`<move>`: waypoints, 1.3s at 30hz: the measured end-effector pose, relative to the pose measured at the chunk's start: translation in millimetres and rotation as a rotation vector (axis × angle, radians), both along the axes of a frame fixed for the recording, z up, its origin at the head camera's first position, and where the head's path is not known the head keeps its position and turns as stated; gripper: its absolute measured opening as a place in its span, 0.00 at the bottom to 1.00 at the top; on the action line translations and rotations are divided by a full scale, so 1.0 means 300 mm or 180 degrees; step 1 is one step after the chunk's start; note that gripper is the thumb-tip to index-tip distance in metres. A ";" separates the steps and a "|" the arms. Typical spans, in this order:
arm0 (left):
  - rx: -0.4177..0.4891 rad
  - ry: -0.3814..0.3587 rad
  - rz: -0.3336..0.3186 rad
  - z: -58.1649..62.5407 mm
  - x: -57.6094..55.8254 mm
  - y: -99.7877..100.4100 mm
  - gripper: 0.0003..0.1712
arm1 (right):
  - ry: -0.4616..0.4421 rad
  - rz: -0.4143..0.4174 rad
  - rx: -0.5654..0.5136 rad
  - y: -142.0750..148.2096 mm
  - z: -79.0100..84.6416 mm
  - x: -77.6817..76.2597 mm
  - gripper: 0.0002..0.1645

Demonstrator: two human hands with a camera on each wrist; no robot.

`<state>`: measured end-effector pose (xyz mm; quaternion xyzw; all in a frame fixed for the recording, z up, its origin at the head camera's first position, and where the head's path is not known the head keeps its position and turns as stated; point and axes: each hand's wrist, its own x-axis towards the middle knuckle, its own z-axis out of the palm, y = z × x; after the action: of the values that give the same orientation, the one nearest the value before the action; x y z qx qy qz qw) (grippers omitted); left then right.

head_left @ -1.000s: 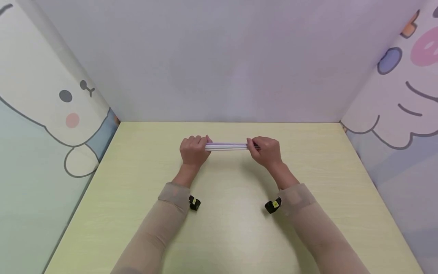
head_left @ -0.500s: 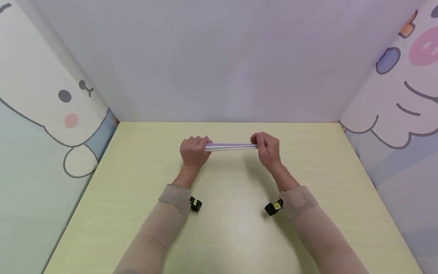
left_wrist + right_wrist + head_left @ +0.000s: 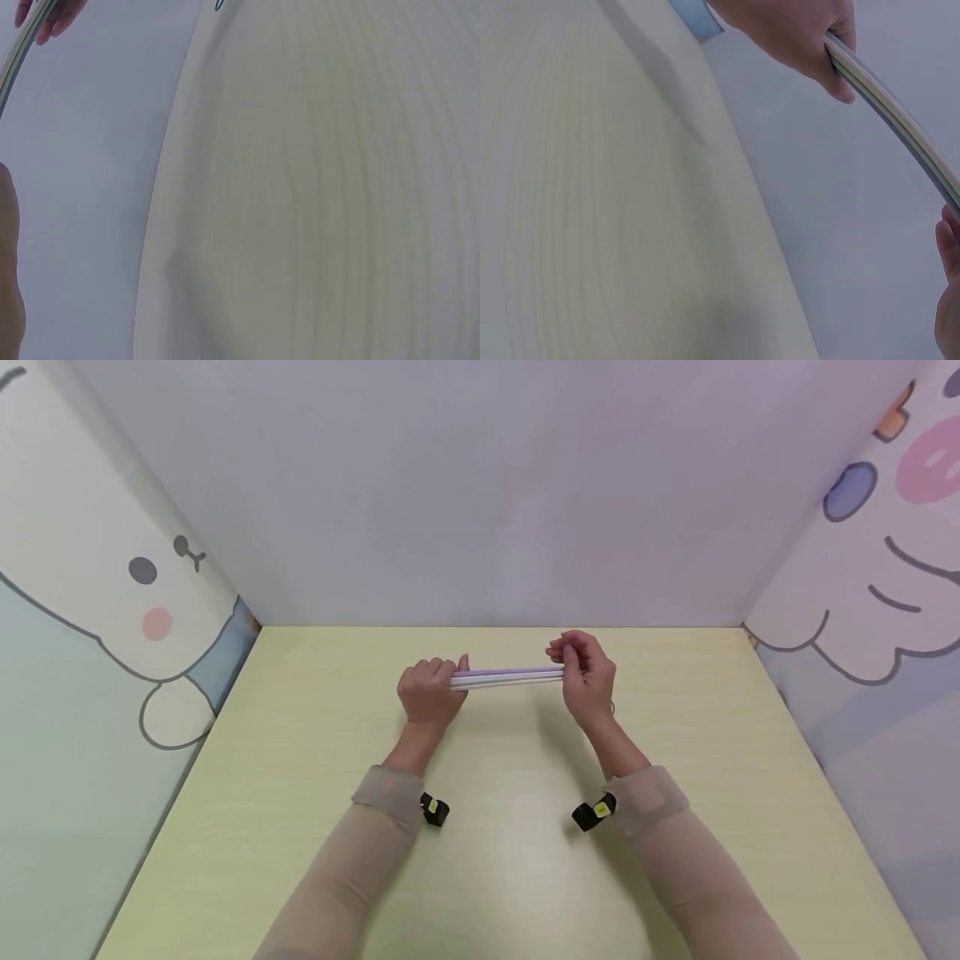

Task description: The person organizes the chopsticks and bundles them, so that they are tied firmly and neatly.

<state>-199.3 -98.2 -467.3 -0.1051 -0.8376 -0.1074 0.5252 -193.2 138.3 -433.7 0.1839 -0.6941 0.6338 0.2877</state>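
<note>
You hold a bundle of thin strands (image 3: 508, 677), purple along the far edge and white nearer you, running straight between your two hands above the worktop (image 3: 510, 852). Your left hand (image 3: 431, 692) has its grip clamped round one end, fingers curled over it and thumb pointing away from you. Your right hand (image 3: 587, 681) has its grip on the other end, thumb against the strands and fingers loosely bent beyond them. A thin loop (image 3: 612, 707) shows beside your right wrist. A black device (image 3: 435, 810) with a yellow label sits at your left cuff (image 3: 388, 792), and a matching one at the right.
</note>
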 end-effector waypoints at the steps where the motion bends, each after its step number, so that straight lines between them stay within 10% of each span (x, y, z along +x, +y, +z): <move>1: -0.0004 -0.0015 0.0019 0.002 0.001 0.000 0.20 | 0.0032 -0.0030 -0.0008 -0.001 -0.008 -0.008 0.11; 11: -0.0219 0.0153 0.0026 0.036 0.001 -0.002 0.23 | -0.0091 -0.0104 0.0378 -0.018 0.121 0.063 0.17; 20: -0.0227 0.0070 0.0026 0.016 0.000 -0.012 0.17 | -0.0176 0.0466 0.0156 0.054 0.016 0.018 0.23; 24: -0.0302 0.0005 -0.0080 0.016 0.000 -0.016 0.14 | -0.0542 0.0181 0.0068 0.133 0.001 -0.004 0.24; 28: -0.0314 -0.0048 -0.0123 0.016 0.000 -0.019 0.12 | -0.1318 -0.0361 0.1417 0.236 -0.033 -0.034 0.15; 32: -0.0325 -0.0035 -0.0113 0.007 0.001 -0.025 0.12 | -0.2015 -0.0241 0.2915 0.306 -0.081 -0.041 0.18; 39: -0.0294 0.0043 -0.0147 -0.008 -0.005 -0.030 0.12 | -0.2465 -0.0222 0.3307 0.323 -0.130 -0.038 0.13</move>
<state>-200.7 -107.1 -469.7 -0.1492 -0.8355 -0.0800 0.5227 -204.5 235.2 -472.8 0.0347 -0.9693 0.2262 -0.0894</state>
